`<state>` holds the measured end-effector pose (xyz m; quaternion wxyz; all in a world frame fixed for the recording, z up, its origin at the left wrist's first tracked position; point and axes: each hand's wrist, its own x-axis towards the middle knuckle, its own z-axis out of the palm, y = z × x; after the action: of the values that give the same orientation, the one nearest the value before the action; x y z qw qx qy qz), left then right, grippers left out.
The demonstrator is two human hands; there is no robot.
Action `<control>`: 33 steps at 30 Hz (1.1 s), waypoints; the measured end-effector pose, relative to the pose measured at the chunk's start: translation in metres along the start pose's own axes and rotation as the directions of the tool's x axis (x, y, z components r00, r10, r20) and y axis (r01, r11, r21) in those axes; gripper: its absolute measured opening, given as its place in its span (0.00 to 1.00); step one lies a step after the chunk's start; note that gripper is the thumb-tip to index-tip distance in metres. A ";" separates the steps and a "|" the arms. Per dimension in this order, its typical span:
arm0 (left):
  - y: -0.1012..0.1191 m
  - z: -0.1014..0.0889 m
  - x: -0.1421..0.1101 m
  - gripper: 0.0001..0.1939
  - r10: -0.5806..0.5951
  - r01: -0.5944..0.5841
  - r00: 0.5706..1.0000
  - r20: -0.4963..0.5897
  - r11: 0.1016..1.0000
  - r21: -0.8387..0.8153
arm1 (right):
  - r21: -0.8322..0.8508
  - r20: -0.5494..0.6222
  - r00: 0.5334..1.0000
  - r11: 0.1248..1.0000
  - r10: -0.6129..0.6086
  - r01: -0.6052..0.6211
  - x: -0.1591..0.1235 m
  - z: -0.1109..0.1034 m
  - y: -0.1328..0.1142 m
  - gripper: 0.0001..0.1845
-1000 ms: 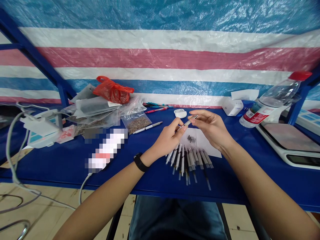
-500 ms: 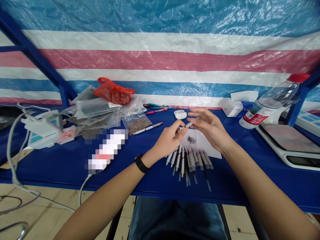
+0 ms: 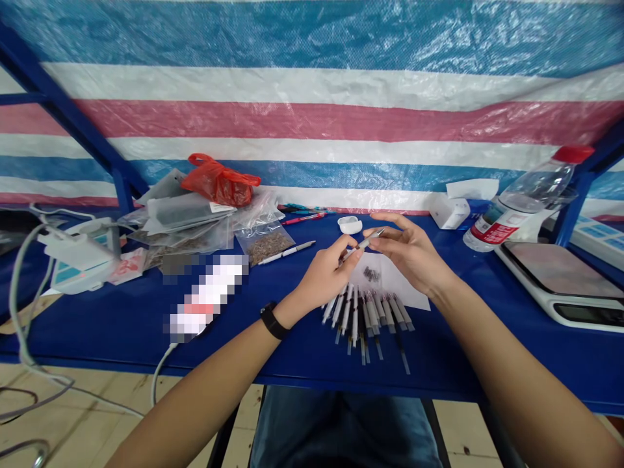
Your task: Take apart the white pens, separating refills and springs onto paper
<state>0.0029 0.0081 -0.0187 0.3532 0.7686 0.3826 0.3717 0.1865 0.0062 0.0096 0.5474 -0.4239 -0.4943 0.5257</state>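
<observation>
Slim pen (image 3: 364, 244) held btwn L hand (image 3: 336, 263) and R hand (image 3: 408, 252) over blue desk (image 3: 453, 351)

L thumb and fingers pinched the lower L part of the pen; its far end was hidden in that hand. R thumb and forefinger appeared to close lightly on the upper part, w/ other R fingers raised and spread, prob. to stay out of the way. The bright metal tip poked out just past the R fingertips, sloping up and to the right, so both grips sat behind it, w/ a short stretch of barrel visible btwn. Holding it from two sides seemed to steady it, as it was in the air.

Below, white paper (image 3: 413, 291) lay under a little heap of dark bits (image 3: 372, 273), too small to ID; the pale sheet prob. kept them together and easy to spot. Nearer the person, pen barrels (image 3: 377, 315) fanned out approx. side by side, seemingly for easy reach. A small white container (image 3: 350, 225) sat just beyond the hands
</observation>
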 end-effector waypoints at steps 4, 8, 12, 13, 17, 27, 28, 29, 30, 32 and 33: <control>0.002 0.000 0.000 0.11 -0.002 0.002 1.000 0.015 1.000 -0.006 | 0.004 0.043 0.999 1.000 0.000 0.000 -0.001 0.001 0.000 0.24; 0.003 -0.001 0.000 0.11 0.004 -0.004 1.000 0.009 1.000 -0.007 | -0.045 -0.027 1.000 0.999 -0.011 0.010 0.001 0.001 0.004 0.23; 0.005 -0.002 0.000 0.12 0.012 -0.011 1.000 0.014 0.999 -0.040 | 0.042 0.011 0.999 0.998 -0.039 0.038 0.001 -0.001 0.001 0.28; 0.005 -0.002 0.000 0.12 0.017 -0.016 1.000 0.018 0.999 -0.046 | 0.055 0.027 0.999 0.998 -0.040 0.038 0.000 -0.002 0.000 0.28; 0.004 -0.003 0.000 0.13 0.012 -0.011 1.000 0.027 0.998 -0.055 | 0.037 0.064 0.997 0.999 -0.036 0.034 -0.001 0.000 -0.003 0.24; 0.005 -0.005 0.000 0.12 -0.001 0.001 1.000 0.002 0.999 -0.040 | 0.067 -0.013 0.997 0.994 -0.081 0.082 0.002 -0.002 0.000 0.21; 0.005 -0.005 0.000 0.13 0.005 -0.005 1.000 0.001 0.999 -0.042 | 0.079 -0.021 0.996 0.993 -0.087 0.088 0.002 -0.002 -0.001 0.19; 0.005 -0.005 0.001 0.13 0.010 -0.010 1.000 0.000 0.999 -0.042 | 0.088 -0.037 0.995 0.992 -0.092 0.095 0.003 -0.003 -0.001 0.18; 0.004 -0.005 0.000 0.13 0.012 -0.012 1.000 0.002 0.999 -0.041 | 0.094 -0.062 0.993 0.990 -0.099 0.104 0.004 -0.004 -0.001 0.17; 0.004 -0.004 0.000 0.13 0.011 -0.011 1.000 0.009 0.999 -0.038 | 0.102 -0.137 0.982 0.984 -0.129 0.143 0.006 -0.006 -0.002 0.15; 0.003 -0.004 0.000 0.13 0.010 -0.009 1.000 0.012 0.999 -0.037 | 0.107 -0.180 0.973 0.980 -0.145 0.166 0.007 -0.008 -0.002 0.14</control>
<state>0.0011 0.0077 -0.0140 0.3681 0.7658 0.3698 0.3759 0.1944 0.0136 0.0115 0.6521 -0.3935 -0.4443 0.4717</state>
